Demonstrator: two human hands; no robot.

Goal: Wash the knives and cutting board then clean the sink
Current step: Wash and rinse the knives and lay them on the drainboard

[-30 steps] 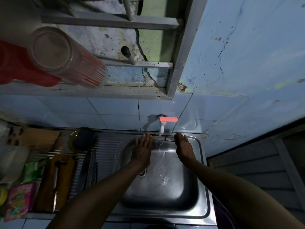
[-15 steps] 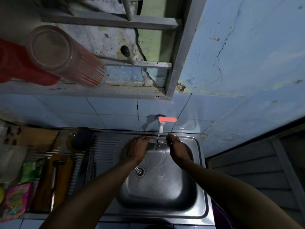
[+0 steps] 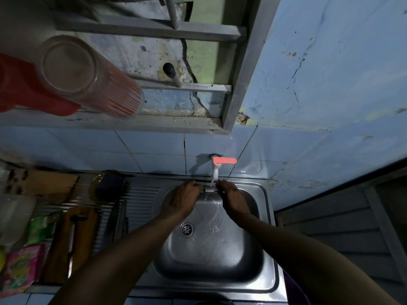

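Note:
The steel sink (image 3: 267, 249) fills the lower middle, its drain (image 3: 187, 229) left of centre and wet streaks on the bottom. A white tap with a red handle (image 3: 220, 164) runs a thin stream onto the back wall. My left hand (image 3: 184, 198) and my right hand (image 3: 231, 198) lie palm down against the sink's back wall and rim, one on each side of the stream, holding nothing. A wooden cutting board (image 3: 68, 243) rests on the draining rack at the left with a knife (image 3: 71, 245) lying on it.
A ribbed drainboard (image 3: 138, 203) lies between board and sink. Green and pink packets (image 3: 22, 267) sit at the far left. A dark sponge in a yellow dish (image 3: 105, 187) is behind the rack. A glass (image 3: 88, 75) stands on the ledge above.
Both hands have slid from the sink floor up the back wall to the rim beneath the tap, moving closer to the stream.

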